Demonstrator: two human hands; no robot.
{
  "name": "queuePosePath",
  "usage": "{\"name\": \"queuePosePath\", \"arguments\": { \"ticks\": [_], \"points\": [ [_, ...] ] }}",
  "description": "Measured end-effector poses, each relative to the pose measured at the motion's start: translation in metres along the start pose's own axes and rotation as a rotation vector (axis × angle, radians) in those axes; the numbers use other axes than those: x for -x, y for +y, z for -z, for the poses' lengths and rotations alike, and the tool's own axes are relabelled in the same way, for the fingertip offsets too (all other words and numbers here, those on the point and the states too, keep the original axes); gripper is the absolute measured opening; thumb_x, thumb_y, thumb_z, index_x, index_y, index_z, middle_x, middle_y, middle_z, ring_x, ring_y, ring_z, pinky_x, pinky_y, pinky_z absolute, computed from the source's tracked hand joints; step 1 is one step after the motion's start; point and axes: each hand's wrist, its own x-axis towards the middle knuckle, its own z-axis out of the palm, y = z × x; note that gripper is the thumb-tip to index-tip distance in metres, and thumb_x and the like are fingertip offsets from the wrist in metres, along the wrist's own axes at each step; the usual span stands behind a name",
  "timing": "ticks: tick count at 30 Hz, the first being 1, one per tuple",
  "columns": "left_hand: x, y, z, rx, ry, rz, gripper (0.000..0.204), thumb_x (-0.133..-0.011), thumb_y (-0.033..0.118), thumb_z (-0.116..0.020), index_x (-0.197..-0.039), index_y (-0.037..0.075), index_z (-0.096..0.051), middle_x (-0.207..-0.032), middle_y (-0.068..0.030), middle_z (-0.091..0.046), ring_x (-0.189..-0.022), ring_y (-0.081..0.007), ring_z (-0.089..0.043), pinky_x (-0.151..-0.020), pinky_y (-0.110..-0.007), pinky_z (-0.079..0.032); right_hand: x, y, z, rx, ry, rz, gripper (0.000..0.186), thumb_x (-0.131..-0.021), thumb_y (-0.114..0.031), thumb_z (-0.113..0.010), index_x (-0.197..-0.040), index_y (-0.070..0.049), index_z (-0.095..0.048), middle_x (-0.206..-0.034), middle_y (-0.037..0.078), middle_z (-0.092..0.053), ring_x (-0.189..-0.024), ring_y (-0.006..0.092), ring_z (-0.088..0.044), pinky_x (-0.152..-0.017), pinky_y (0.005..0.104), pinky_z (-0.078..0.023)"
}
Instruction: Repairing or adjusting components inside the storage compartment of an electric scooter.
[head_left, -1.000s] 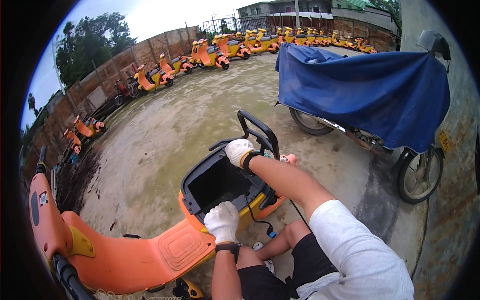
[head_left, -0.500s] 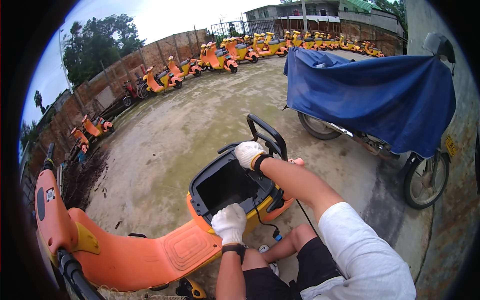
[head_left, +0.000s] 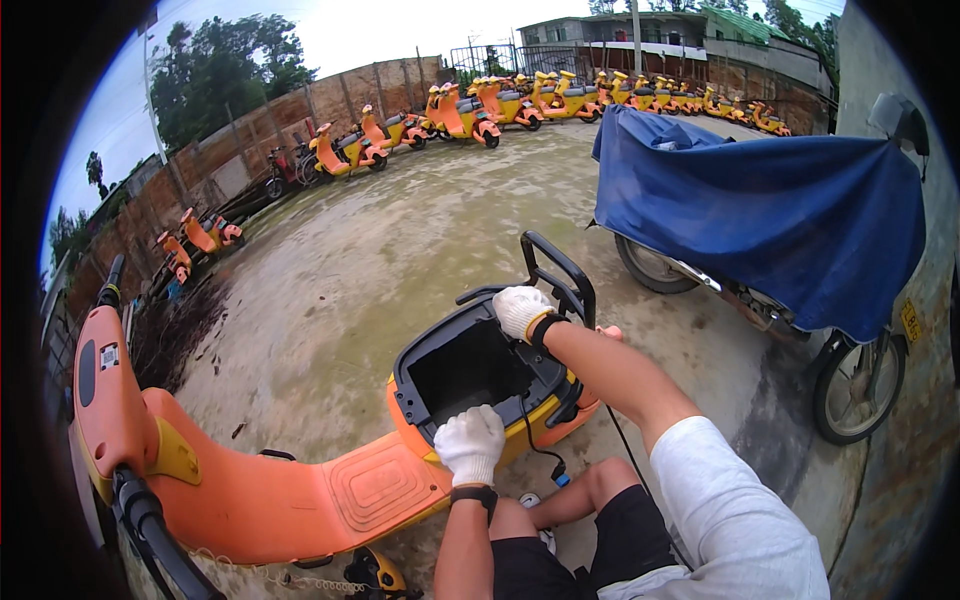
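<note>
Below you is a grey, moss-stained concrete yard — on it stand an orange-and-yellow plastic scooter at lower left, a blue-draped motorcycle at right and, across the top, a long row of matching scooters.

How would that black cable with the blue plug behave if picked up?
The black cable is probably floppy, since it hangs in a loose curve at the side of the scooter. It looks thin, so it is likely light for its length. The blue plug looks chunkier, so that end may dangle and swing.
</note>
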Motion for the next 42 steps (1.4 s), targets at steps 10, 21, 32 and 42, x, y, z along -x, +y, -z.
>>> {"name": "queuePosePath", "arguments": {
  "ticks": [10, 21, 32, 42],
  "points": [
    [0.001, -0.002, -0.004, -0.003, 0.024, -0.007, 0.04, -0.096, 0.031, -0.059, -0.063, 0.01, -0.068, -0.066, -0.0156, -0.072, -0.062, -0.0349, -0.071, -0.065, -0.05, -0.056, -0.001, -0.002, -0.005, -0.01, 0.056, 0.019, 0.023, -0.087, -0.015, -0.071, -0.103, -0.004, -0.082, -0.106, 0.021, -0.079, -0.1, 0.0382, -0.078, -0.084, 0.0477, -0.063],
    [0.0, -0.002, -0.003, 0.014, 0.015, -0.004, 0.04, -0.097, 0.031, -0.059, -0.065, 0.01, -0.07, -0.067, -0.0151, -0.072, -0.063, -0.0342, -0.071, -0.065, -0.05, -0.056, 0.0, -0.004, -0.005, 0.019, 0.051, -0.022, 0.021, -0.09, -0.017, -0.071, -0.103, -0.007, -0.084, -0.108, 0.019, -0.08, -0.101, 0.0357, -0.079, -0.082, 0.0461, -0.063],
    [0.0, -0.003, -0.002, 0.024, 0.003, -0.017, 0.038, -0.095, 0.03, -0.06, -0.065, 0.01, -0.07, -0.065, -0.0156, -0.072, -0.06, -0.0346, -0.071, -0.063, -0.049, -0.057, -0.005, 0.004, -0.013, -0.017, 0.052, 0.006, 0.022, -0.09, -0.015, -0.067, -0.101, -0.003, -0.081, -0.104, 0.024, -0.078, -0.099, 0.0392, -0.078, -0.083, 0.0479, -0.063],
    [0.003, -0.005, -0.003, 0.174, 0.0, 0.037, 0.04, -0.098, 0.031, -0.059, -0.067, 0.009, -0.07, -0.069, -0.0156, -0.072, -0.065, -0.0351, -0.071, -0.068, -0.05, -0.056, -0.008, 0.011, -0.01, 0.027, 0.042, 0.05, 0.023, -0.089, -0.013, -0.065, -0.102, 0.0, -0.08, -0.105, 0.027, -0.077, -0.102, 0.0421, -0.076, -0.09, 0.0497, -0.062]
  ]
}}
